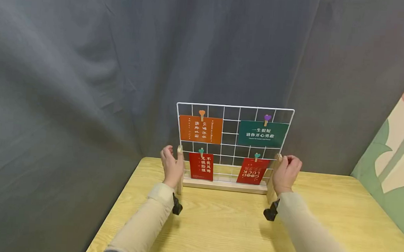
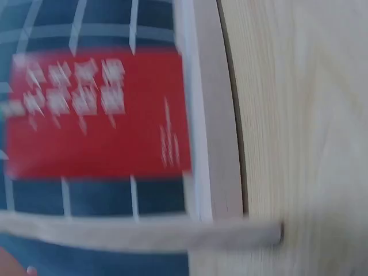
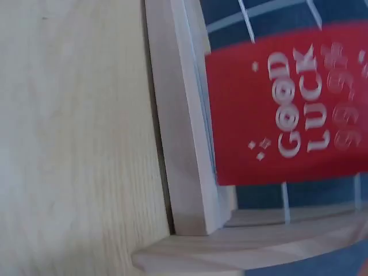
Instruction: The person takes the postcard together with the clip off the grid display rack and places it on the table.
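A white wire grid panel stands upright in a wooden base near the far edge of the table. Clipped to it are an orange card, a green card and two red cards. My left hand grips the left wooden end piece, and my right hand grips the right end piece. In the left wrist view a blurred red card sits above the base. The right wrist view has the "GOOD LUCK" card and the base.
A dark grey curtain hangs behind and to the left of the table. A painted panel leans at the right. The table's left edge drops off close to my left forearm.
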The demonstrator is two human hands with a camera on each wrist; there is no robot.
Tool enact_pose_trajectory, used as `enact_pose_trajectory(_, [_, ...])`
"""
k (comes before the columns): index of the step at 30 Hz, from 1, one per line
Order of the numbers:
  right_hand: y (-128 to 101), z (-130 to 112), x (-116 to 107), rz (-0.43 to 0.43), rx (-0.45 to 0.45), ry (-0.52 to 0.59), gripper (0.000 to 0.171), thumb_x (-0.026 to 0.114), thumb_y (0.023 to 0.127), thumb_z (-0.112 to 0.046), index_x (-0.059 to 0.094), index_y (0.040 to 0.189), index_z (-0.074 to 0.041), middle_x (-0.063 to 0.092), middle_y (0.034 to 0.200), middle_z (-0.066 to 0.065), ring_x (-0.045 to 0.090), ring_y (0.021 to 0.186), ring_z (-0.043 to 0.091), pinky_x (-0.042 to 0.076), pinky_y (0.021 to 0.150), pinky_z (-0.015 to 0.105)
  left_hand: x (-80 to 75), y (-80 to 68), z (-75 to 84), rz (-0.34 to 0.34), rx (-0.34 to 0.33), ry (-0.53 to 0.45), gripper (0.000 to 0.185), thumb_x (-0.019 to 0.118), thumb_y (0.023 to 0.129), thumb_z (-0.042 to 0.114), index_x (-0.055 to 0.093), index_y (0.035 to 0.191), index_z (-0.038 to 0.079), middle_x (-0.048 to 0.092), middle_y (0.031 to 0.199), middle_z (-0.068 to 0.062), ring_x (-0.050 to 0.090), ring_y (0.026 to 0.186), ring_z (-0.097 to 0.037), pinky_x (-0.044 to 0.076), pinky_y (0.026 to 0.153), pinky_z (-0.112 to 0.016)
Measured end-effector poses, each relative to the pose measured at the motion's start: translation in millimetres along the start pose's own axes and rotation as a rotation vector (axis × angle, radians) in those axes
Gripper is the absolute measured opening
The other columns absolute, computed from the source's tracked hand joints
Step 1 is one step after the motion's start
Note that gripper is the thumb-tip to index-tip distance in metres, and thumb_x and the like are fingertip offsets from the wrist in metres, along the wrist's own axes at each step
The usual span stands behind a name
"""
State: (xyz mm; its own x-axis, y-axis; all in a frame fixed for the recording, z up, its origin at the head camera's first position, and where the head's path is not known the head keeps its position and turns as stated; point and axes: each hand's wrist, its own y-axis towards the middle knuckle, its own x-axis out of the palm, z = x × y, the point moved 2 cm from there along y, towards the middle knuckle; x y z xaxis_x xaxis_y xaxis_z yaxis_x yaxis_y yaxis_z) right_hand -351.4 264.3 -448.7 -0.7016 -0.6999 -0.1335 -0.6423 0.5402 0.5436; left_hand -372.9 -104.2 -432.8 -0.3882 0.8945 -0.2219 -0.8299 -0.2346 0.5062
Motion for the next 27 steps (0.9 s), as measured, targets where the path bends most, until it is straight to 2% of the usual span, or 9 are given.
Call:
enact_pose_trajectory(2, [-17.2,-8.1,-5.1,-0.008,-0.182,-0.074,0.027,0.045,0.103,-0.01,0.051,0.112,0.014,0.045,0.114,0.032,0.04,0.109,0.049,0.03,0.094,0.057,-1.2,-23.8,9.2,-0.01,0.023,0.05,0.03,0.056,0.095,0.004,0.046,0.122,-0.003,0.045,0.117,-0.02,0.048,0.106,-0.037,0.042,0.091,-0.051])
enact_pose_trajectory(3, [-26.6,-13.6,-7.7,-0.031,-0.258,-0.108,0.025,0.048,0.1,-0.008,0.053,0.11,0.015,0.045,0.113,0.033,0.04,0.109,0.05,0.029,0.094,0.059,-0.8,-36.3,14.8,-0.049,0.036,0.079,0.026,0.057,0.095,0.003,0.047,0.119,-0.003,0.047,0.116,-0.019,0.05,0.105,-0.037,0.044,0.091,-0.051])
enact_pose_trajectory(5, [-45.9,-26.4,-11.5,-0.077,-0.361,-0.15,0.025,0.053,0.094,-0.006,0.056,0.11,0.014,0.047,0.115,0.034,0.04,0.111,0.053,0.026,0.095,0.064,1.5,-60.5,27.0,-0.176,0.048,0.137,0.026,0.059,0.093,0.005,0.051,0.117,-0.004,0.052,0.115,-0.019,0.053,0.103,-0.037,0.045,0.09,-0.053])
enact_pose_trajectory(7, [-64.8,-40.7,-12.6,-0.137,-0.402,-0.182,0.029,0.056,0.092,-0.006,0.058,0.114,0.013,0.048,0.121,0.034,0.04,0.116,0.053,0.025,0.097,0.068,4.8,-81.1,38.2,-0.302,0.05,0.198,0.031,0.061,0.093,0.008,0.055,0.12,-0.005,0.056,0.121,-0.021,0.056,0.109,-0.04,0.045,0.094,-0.058])
enact_pose_trajectory(10, [-89.4,-60.4,-8.3,-0.28,-0.398,-0.206,0.038,0.06,0.093,-0.007,0.057,0.126,0.011,0.049,0.129,0.033,0.041,0.122,0.053,0.027,0.098,0.07,9.5,-100.6,49.6,-0.393,0.042,0.268,0.043,0.062,0.095,0.015,0.053,0.132,-0.007,0.054,0.135,-0.023,0.049,0.127,-0.042,0.04,0.102,-0.062])
enact_pose_trajectory(14, [-114.6,-82.4,-2.1,-0.516,-0.374,-0.344,0.054,0.064,0.099,-0.02,0.05,0.145,0.006,0.045,0.146,0.031,0.039,0.134,0.053,0.03,0.105,0.072,11.5,-112.4,59.8,-0.363,0.056,0.367,0.062,0.062,0.098,0.026,0.043,0.146,-0.008,0.04,0.153,-0.028,0.034,0.144,-0.045,0.03,0.111,-0.066])
enact_pose_trajectory(17, [-130.4,-96.1,-3.3,-0.611,-0.328,-0.463,0.065,0.063,0.101,-0.032,0.044,0.152,0.004,0.036,0.156,0.031,0.028,0.144,0.055,0.025,0.109,0.074,9.5,-121.8,67.2,-0.334,0.08,0.499,0.075,0.064,0.097,0.035,0.038,0.152,-0.008,0.031,0.16,-0.03,0.024,0.149,-0.049,0.022,0.113,-0.071])
enact_pose_trajectory(22, [-152.2,-105.7,-6.9,-0.683,-0.231,-0.521,0.077,0.061,0.101,-0.046,0.036,0.158,-0.001,0.017,0.165,0.03,0.007,0.149,0.059,0.009,0.11,0.079,5.4,-139.4,74.6,-0.36,0.09,0.663,0.084,0.067,0.094,0.042,0.035,0.156,-0.006,0.019,0.164,-0.033,0.01,0.151,-0.055,0.008,0.109,-0.081])
enact_pose_trajectory(27, [-160.5,-95.1,-8.1,-0.669,-0.201,-0.526,0.08,0.059,0.1,-0.053,0.036,0.159,-0.003,0.014,0.166,0.03,0.005,0.149,0.059,0.006,0.109,0.081,0.7,-145.8,73.5,-0.358,0.07,0.67,0.086,0.07,0.094,0.041,0.033,0.157,-0.005,0.018,0.163,-0.034,0.004,0.15,-0.056,0.001,0.107,-0.083])
